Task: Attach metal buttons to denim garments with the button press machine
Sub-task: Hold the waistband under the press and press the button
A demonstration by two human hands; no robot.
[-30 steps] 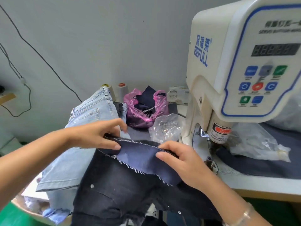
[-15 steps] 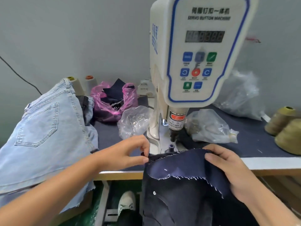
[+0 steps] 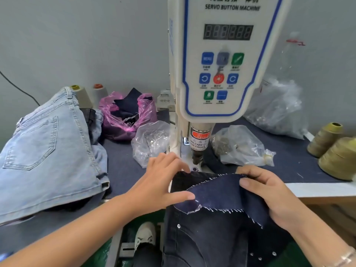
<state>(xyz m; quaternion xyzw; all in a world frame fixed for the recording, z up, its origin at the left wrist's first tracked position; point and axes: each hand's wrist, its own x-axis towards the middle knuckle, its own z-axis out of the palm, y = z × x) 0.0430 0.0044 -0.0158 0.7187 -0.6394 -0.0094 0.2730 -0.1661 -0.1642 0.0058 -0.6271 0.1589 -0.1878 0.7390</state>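
Head view: left hand point(image 3: 161, 182) and right hand point(image 3: 269, 197) still pinching dark denim point(image 3: 221, 191), now nearer press point(image 3: 198, 151).

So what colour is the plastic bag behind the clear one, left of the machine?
Pink, translucent plastic bag, with dark cloth inside; seen in the head view.

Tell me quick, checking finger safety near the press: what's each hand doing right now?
Left hand: pinching the dark denim garment at its left edge.
Right hand: gripping the same garment's right edge.
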